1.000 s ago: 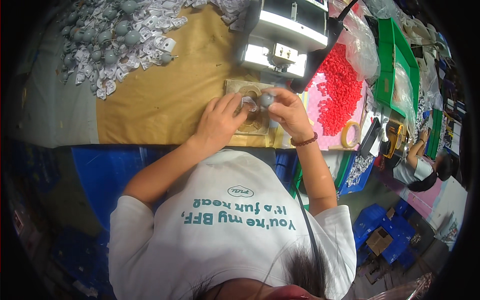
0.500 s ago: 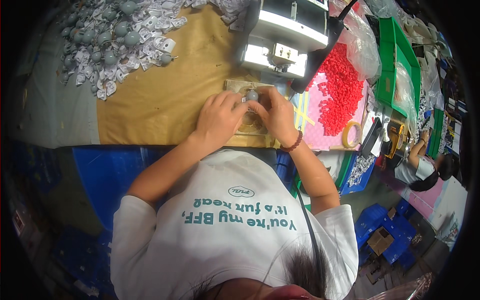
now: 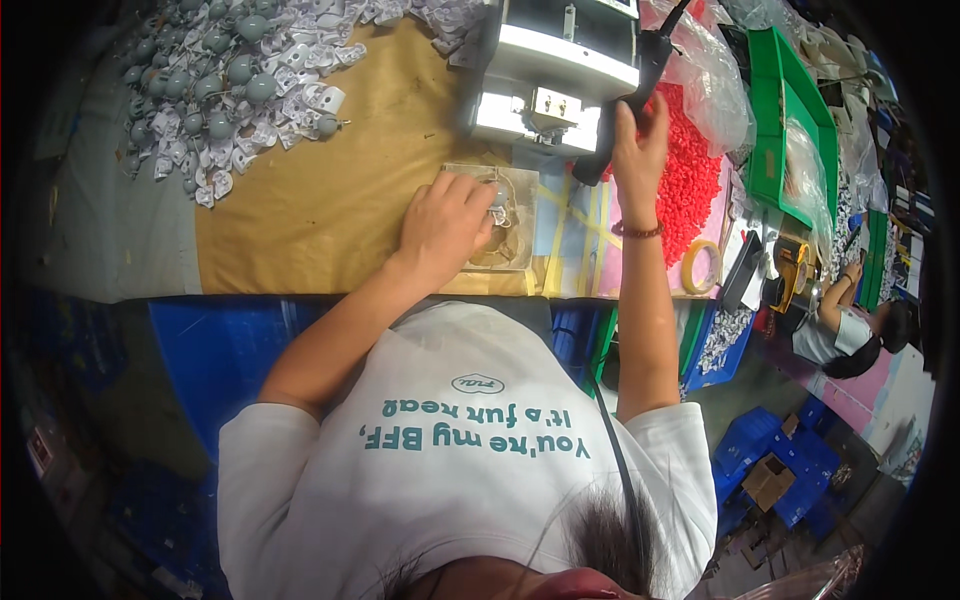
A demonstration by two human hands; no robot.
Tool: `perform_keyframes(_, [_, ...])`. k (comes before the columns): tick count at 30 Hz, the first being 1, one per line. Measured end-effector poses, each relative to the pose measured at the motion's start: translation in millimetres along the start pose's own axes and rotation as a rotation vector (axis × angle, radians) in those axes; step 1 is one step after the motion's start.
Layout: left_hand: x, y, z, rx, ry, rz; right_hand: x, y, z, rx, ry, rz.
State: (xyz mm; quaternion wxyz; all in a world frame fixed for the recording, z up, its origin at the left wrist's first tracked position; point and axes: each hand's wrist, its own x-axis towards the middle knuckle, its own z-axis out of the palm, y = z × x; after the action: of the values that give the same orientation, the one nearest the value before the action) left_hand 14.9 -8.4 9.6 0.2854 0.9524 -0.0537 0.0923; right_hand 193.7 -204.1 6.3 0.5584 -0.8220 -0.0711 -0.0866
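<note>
My left hand rests on a clear fixture plate near the table's front edge. Its curled fingers hold a grey ball with a small white part beneath, set in the plate; the fingertips are partly hidden. My right hand is raised beside the black lever of a white machine, over the edge of a heap of small red parts. Its fingers are apart and I see nothing in them; whether it touches the lever I cannot tell.
The white bench machine stands just beyond the plate. Grey balls and white parts pile up at the far left. To the right are a tape roll, a green bin and a plastic bag. A co-worker sits farther right.
My right hand has left the grey ball and moved right and away from me, up beside the lever. My left hand has stayed at the plate.
</note>
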Motion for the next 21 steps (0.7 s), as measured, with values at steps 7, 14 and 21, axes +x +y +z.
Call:
perform_keyframes(7, [0, -1, 7, -0.014, 0.045, -0.013, -6, -17, -2, 0.244, 0.168, 0.008])
perform_keyframes(14, [-2, 1, 7, -0.053, 0.056, -0.039, 2, -126, -10, 0.788, -0.144, -0.358])
perform_keyframes(21, [-2, 1, 7, -0.073, 0.031, -0.076, 21, -127, 28, 0.687, -0.165, -0.283])
